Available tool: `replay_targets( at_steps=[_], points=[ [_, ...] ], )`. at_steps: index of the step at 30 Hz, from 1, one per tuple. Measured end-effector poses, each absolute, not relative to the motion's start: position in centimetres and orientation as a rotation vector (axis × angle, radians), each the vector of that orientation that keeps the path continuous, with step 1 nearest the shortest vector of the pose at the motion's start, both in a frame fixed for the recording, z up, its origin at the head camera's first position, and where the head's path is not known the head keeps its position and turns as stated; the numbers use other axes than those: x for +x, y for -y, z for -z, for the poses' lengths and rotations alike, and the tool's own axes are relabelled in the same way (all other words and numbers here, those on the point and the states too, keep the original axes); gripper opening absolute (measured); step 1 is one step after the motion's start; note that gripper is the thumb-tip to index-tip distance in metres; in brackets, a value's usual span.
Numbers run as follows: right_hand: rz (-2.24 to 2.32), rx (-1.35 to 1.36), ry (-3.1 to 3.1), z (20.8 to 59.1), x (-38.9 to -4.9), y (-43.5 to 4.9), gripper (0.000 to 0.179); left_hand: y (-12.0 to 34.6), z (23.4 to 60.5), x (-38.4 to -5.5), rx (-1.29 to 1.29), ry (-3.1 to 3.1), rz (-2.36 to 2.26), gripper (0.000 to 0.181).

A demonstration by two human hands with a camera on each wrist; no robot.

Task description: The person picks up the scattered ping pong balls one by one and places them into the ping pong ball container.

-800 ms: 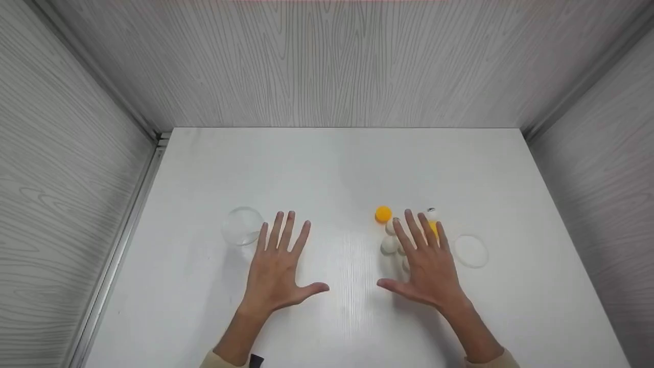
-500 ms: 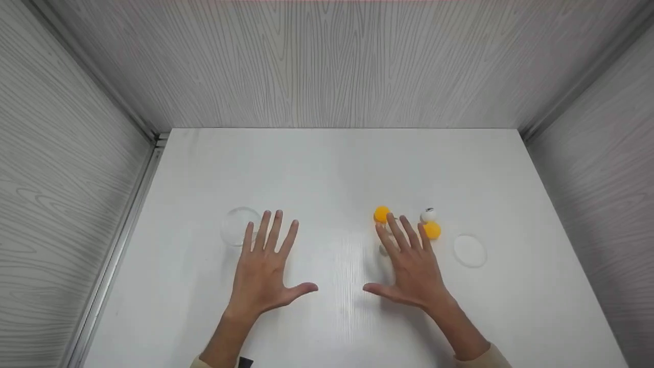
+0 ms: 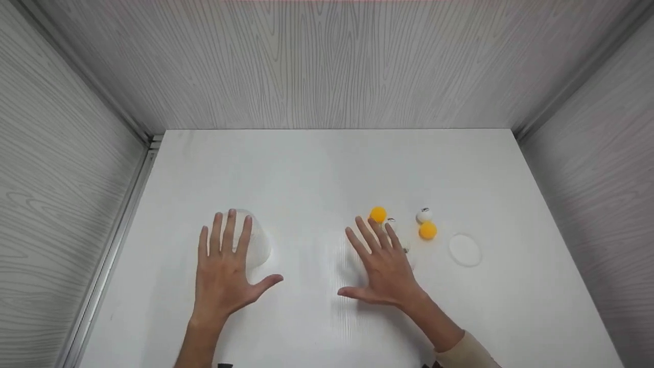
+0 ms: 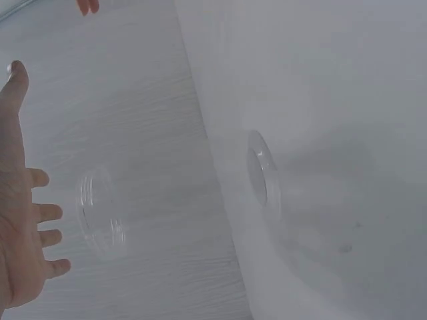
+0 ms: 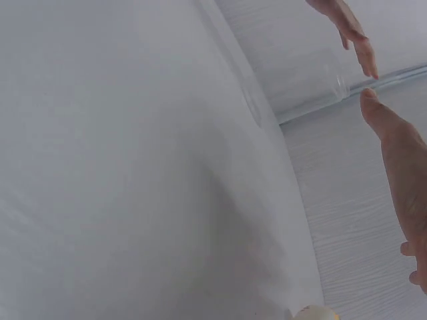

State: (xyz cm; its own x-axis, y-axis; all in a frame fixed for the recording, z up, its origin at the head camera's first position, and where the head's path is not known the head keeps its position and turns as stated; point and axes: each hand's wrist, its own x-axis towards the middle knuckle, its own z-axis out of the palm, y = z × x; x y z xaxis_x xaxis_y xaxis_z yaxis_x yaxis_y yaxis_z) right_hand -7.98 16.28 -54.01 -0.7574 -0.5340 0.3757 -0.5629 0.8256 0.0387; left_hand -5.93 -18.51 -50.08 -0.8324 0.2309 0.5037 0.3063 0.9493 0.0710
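Left hand (image 3: pixel 223 276), fingers spread, was held near 1 clear jar (image 3: pixel 258 249). Right hand (image 3: pixel 384 273), also spread, was held near 2 orange balls (image 3: pixel 427 230); 1 ring (image 3: pixel 450 250) was laid farther right.

A smooth white counter (image 3: pixel 306 174) spreads beneath everything. A pale grey wood-grain panel (image 3: pixel 327 66) closes the far side, a thin reddish line along its top; matching wood-grain walls (image 3: pixel 46 179) stand left and right. A grey metal rail (image 3: pixel 110 255) borders the counter's left edge.
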Motion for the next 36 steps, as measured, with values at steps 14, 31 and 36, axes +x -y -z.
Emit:
replay_targets(
  at_steps=[14,31,36],
  points=[
    [-0.117,0.910,2.642,55.5,-8.5,-12.4,0.119,23.0,51.7,-5.9,-0.213,2.514,0.322,0.126],
    [-0.140,1.008,2.573,56.4,-10.8,-7.8,0.108,25.3,54.8,-7.5,-0.182,2.631,0.375,0.126],
    [-0.125,1.039,2.591,56.7,-11.5,-6.7,0.107,25.7,55.3,-7.7,-0.194,2.643,0.409,0.120]
  ],
)
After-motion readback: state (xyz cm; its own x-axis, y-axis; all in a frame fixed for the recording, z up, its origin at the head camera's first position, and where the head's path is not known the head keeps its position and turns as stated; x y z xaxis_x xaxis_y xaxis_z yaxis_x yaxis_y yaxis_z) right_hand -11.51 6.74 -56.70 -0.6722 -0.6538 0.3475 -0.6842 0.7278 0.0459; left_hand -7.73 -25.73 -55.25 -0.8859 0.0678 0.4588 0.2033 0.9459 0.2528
